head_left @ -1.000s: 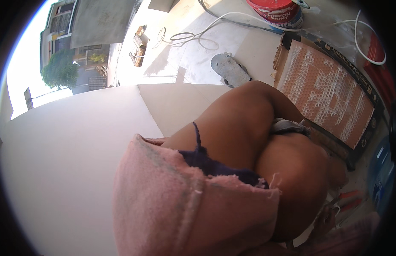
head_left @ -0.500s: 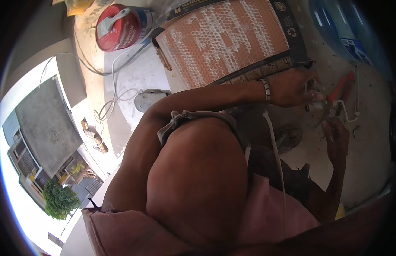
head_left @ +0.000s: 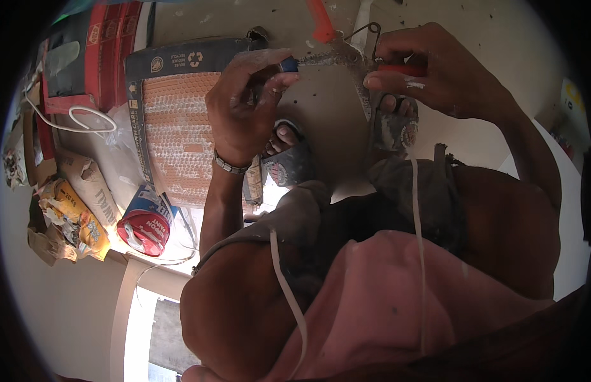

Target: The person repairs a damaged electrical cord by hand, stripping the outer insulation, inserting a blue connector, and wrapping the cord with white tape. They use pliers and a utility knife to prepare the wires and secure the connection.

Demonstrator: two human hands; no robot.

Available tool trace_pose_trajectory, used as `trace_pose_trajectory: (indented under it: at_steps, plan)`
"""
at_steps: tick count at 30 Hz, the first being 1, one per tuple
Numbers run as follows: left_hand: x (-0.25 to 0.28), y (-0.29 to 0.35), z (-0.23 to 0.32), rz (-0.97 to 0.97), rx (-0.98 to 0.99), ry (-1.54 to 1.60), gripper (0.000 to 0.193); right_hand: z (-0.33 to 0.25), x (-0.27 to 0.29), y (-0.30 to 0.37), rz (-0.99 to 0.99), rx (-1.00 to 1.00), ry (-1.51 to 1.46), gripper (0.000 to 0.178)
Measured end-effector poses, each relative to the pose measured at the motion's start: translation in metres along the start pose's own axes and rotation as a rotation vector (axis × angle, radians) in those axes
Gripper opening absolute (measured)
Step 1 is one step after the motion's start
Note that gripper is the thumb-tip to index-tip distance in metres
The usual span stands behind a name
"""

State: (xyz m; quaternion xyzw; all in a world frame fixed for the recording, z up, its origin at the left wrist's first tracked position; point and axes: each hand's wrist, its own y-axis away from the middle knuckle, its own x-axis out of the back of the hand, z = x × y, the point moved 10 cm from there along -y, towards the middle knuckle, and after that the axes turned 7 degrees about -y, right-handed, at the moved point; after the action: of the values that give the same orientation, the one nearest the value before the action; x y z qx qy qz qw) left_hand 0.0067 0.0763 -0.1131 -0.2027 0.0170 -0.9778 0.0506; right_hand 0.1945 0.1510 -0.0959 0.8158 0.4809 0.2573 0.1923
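Note:
My left hand (head_left: 247,105) pinches a small dark blue piece (head_left: 288,63) between thumb and fingertips. A narrow, mottled grey metal strip (head_left: 327,59) runs from beside it toward my right hand; whether the two join is unclear. My right hand (head_left: 432,73) is closed around a red handle (head_left: 403,69), its far part blurred against other metal. Just beyond lie an orange-red tool handle (head_left: 321,22), a bent metal rod (head_left: 372,32) and a white handle (head_left: 362,16). Both hands are above the floor, in front of my sandalled feet (head_left: 289,156).
Left of my left hand lies a flat carton (head_left: 190,62) with an orange bubble-patterned panel. Farther left are red-and-black boxes (head_left: 94,54), a white cable (head_left: 91,127), torn bags (head_left: 75,216) and a red-lidded paint bucket (head_left: 145,229). Pale cords hang over my lap.
The view has turned, bringing the carton and bucket to the left. My hands are now apart at the top, with the blue piece in the left and the red handle in the right.

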Motion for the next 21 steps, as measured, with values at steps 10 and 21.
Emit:
trace_pose_trajectory:
  at_steps: [10,21]
  plan:
    - [-0.017,0.017,-0.041,-0.084,0.582,0.385,0.036,-0.040,0.006,0.005,0.258,0.541,0.429,0.024]
    - [-0.003,0.000,-0.004,0.053,0.153,0.103,0.019,-0.040,0.015,-0.002,0.004,0.301,0.318,0.022]
